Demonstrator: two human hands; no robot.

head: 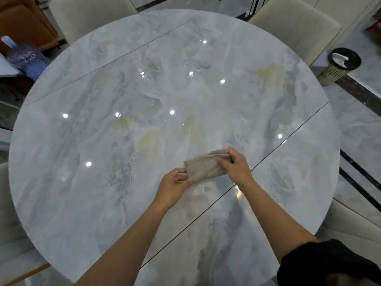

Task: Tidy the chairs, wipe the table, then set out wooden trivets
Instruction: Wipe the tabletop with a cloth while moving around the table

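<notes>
A round, glossy grey marble table (103, 141) fills the view. Over its near right part I hold a folded beige cloth (206, 167) between both hands. My left hand (174, 185) pinches the cloth's left end. My right hand (235, 166) grips its right end, fingers curled over the fold. Cream chairs stand around the table: one at the far left (88, 15), one at the far right (296, 27), one at the near left (12, 223) and one at the near right (354, 221). No wooden trivets are in view.
A black-rimmed waste bin (340, 65) stands on the floor to the right of the table. A blue water bottle (22, 56) sits at the far left. An orange-brown seat (22, 19) is behind it.
</notes>
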